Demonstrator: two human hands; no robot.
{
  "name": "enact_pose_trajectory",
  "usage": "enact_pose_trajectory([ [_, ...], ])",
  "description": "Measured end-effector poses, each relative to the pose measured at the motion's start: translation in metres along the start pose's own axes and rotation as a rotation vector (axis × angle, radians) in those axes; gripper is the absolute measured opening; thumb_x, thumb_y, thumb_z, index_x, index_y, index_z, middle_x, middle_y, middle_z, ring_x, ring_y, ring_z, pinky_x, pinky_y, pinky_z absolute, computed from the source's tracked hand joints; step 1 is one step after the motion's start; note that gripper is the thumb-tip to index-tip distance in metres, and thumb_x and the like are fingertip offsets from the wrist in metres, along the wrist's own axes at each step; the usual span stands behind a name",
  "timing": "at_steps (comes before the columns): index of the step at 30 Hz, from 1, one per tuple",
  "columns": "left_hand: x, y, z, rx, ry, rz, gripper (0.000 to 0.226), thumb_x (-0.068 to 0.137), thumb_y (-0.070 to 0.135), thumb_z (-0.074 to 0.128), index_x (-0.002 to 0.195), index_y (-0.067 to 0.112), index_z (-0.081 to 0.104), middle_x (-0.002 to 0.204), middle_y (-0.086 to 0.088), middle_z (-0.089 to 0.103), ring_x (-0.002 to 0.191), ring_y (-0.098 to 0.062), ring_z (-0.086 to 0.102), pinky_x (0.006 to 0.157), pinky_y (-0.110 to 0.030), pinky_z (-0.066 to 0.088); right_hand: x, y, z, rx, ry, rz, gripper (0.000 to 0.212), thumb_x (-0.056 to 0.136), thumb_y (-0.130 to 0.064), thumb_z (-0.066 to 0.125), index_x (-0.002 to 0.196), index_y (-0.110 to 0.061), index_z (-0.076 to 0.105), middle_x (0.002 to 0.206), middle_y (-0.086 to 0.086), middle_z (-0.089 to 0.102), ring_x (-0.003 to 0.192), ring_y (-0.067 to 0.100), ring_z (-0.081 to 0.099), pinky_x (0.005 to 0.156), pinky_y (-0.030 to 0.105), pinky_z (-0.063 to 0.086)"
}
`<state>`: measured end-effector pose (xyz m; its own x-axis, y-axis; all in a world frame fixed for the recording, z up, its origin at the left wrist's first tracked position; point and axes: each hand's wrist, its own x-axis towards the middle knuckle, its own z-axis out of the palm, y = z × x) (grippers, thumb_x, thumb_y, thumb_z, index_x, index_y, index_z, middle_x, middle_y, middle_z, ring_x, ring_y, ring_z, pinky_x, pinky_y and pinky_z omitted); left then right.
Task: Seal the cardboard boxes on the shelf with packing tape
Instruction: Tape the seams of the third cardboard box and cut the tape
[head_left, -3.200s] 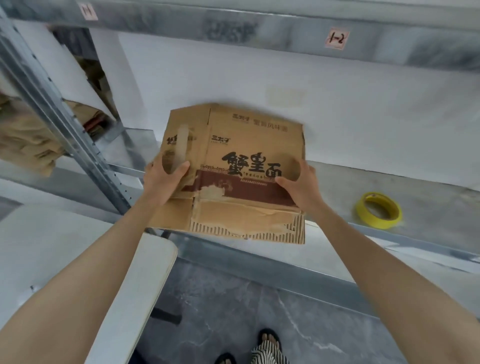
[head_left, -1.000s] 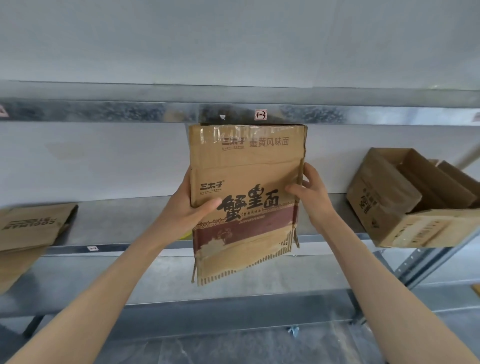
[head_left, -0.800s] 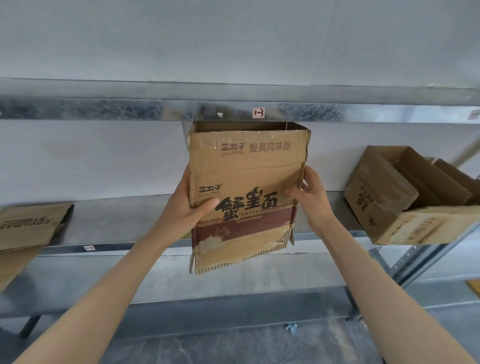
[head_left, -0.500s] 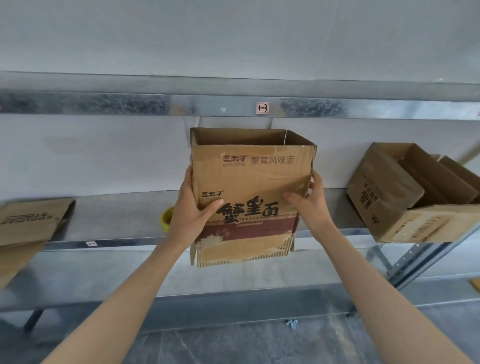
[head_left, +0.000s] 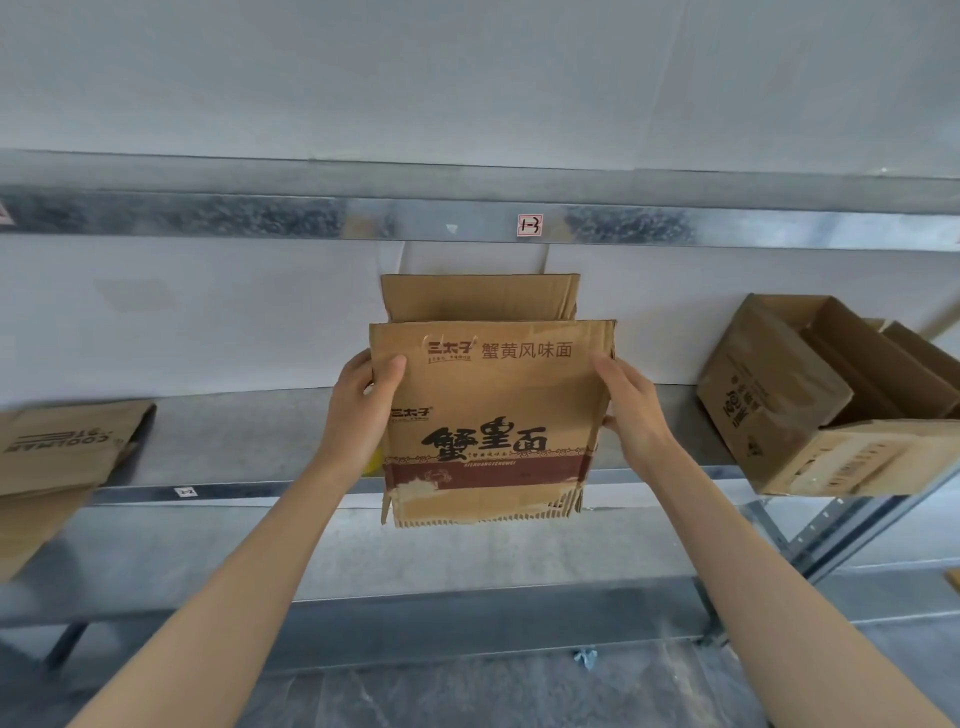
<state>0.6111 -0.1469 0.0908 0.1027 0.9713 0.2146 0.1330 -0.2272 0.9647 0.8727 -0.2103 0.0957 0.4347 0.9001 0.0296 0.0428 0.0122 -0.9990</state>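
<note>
I hold a brown cardboard box (head_left: 488, 415) with black Chinese print and a dark red band upright in front of the metal shelf (head_left: 249, 441). My left hand (head_left: 363, 410) grips its left edge, thumb on the front panel. My right hand (head_left: 631, 410) grips its right edge. The box top is spread open, with the rear flap (head_left: 478, 296) standing up behind the front panel. The bottom edge is torn and shows corrugation. A sliver of the yellow tape roll (head_left: 373, 462) peeks out on the shelf behind my left wrist.
An opened-up cardboard box (head_left: 810, 400) lies tilted on the shelf at the right. A flattened box (head_left: 62, 447) lies on the shelf at the left, overhanging the edge. An upper shelf beam (head_left: 260, 218) runs overhead. A slanted metal upright (head_left: 831, 525) stands at the lower right.
The flat box was lifted from the shelf, turned upright and spread open. Both hands have slid up its sides, and the rear flap now stands above the front panel.
</note>
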Motion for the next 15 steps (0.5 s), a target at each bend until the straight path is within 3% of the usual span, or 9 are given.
enact_pose_trajectory([
  [3,0.004,-0.002,0.003,0.062,0.017,0.014,0.020,0.097,0.039,0.047,0.108,0.027,0.059,0.125,0.005,0.054,0.104,-0.009,0.056,0.077,-0.023,0.049,0.007,0.004,0.001,-0.065,0.122,-0.063,0.024,0.095,-0.040,0.050,0.101,-0.021,0.061,0.095,-0.010,0.062,0.088,0.011,0.058,0.063,0.018,0.043],
  [7,0.012,-0.003,0.012,0.057,0.091,-0.038,0.048,0.097,0.028,0.052,0.140,0.027,0.031,0.122,0.014,0.045,0.099,-0.006,0.053,0.072,-0.018,0.046,0.015,0.007,0.002,-0.094,0.169,-0.094,0.036,0.096,-0.029,0.052,0.131,-0.020,0.044,0.115,-0.003,0.053,0.090,0.006,0.055,0.064,0.016,0.044],
  [10,0.024,0.000,0.015,0.031,0.101,-0.090,0.063,0.097,0.017,0.049,0.148,0.031,0.015,0.124,0.012,0.041,0.098,-0.007,0.055,0.070,-0.020,0.047,0.022,0.005,0.006,-0.118,0.172,-0.099,0.037,0.097,-0.024,0.051,0.132,-0.020,0.043,0.114,-0.003,0.053,0.086,0.005,0.054,0.061,0.014,0.042],
  [15,0.046,0.001,0.015,0.030,0.094,-0.133,0.064,0.095,0.011,0.045,0.148,0.031,0.015,0.138,0.000,0.038,0.116,-0.017,0.049,0.079,-0.026,0.048,0.036,0.001,0.014,-0.125,0.183,-0.116,0.035,0.097,-0.021,0.051,0.131,-0.020,0.045,0.114,-0.003,0.053,0.092,0.009,0.054,0.064,0.017,0.044],
])
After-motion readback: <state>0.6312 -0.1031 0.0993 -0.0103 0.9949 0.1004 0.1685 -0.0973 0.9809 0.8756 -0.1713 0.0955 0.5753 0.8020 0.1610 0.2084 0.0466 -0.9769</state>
